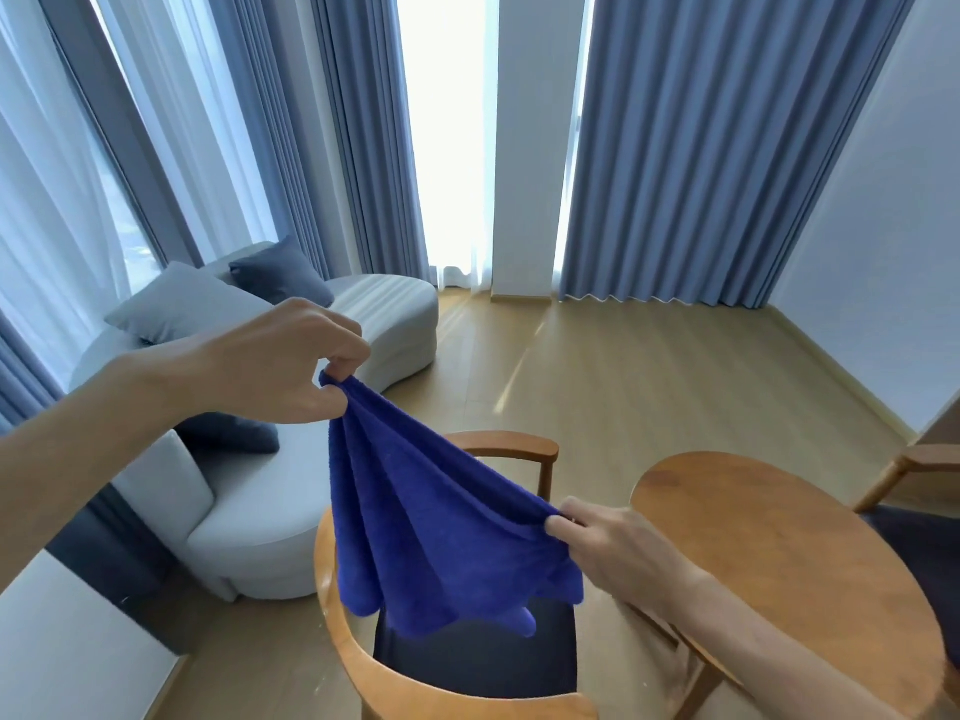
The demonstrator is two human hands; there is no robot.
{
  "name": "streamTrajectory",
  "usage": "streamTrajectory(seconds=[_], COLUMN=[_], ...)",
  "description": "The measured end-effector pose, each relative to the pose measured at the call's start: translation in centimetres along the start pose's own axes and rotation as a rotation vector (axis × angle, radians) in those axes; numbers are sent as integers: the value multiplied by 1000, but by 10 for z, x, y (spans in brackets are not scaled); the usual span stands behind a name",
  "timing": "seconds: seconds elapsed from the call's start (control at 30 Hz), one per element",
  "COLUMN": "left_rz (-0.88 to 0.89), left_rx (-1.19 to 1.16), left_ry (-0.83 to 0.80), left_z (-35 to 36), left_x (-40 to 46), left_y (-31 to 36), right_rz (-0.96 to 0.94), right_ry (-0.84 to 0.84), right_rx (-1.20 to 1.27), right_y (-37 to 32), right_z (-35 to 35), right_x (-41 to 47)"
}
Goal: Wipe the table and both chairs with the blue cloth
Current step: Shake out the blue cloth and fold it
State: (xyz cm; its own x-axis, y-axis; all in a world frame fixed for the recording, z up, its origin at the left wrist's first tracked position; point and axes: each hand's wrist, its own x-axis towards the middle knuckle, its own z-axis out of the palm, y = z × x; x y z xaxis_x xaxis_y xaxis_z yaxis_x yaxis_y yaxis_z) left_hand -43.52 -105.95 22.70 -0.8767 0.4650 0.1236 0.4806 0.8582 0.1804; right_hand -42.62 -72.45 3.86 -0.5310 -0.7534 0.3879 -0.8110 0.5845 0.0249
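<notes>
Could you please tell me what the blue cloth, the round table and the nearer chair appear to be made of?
Blue cloth: soft terry or microfibre, judging by its fuzzy nap and limp folds. Round table: wood or wood veneer, with visible grain and a satin sheen. Nearer chair: matching warm wood frame, with a dark matte seat pad, probably fabric.

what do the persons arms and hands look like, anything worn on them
Both hands, left and right, are bare: no gloves, rings or watch show. Both forearms are bare too, with no sleeve in view as far as the picture's edges.
</notes>
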Motion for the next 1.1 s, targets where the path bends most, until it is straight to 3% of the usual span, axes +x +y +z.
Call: streamTrajectory(seconds=[0.2, 0.37, 0.5, 0.67, 1.1], left_rz=[-77, -112, -90, -111, -91], left_rx=[53, 82, 20, 4, -54], left_ry=[-23, -26, 3, 51, 58], left_z=[16, 23, 19, 14, 3], left_x=[-1, -4, -4, -2, -11], left_y=[-29, -44, -41, -47, -38], right_rz=[109, 213, 302, 284, 263], right_ry=[-251, -400, -421, -534, -352], right_rx=[-41, 177, 423, 464, 397], right_y=[28, 49, 51, 40, 44], right_z=[-30, -55, -69, -72, -67], right_x=[14, 27, 26, 25, 22])
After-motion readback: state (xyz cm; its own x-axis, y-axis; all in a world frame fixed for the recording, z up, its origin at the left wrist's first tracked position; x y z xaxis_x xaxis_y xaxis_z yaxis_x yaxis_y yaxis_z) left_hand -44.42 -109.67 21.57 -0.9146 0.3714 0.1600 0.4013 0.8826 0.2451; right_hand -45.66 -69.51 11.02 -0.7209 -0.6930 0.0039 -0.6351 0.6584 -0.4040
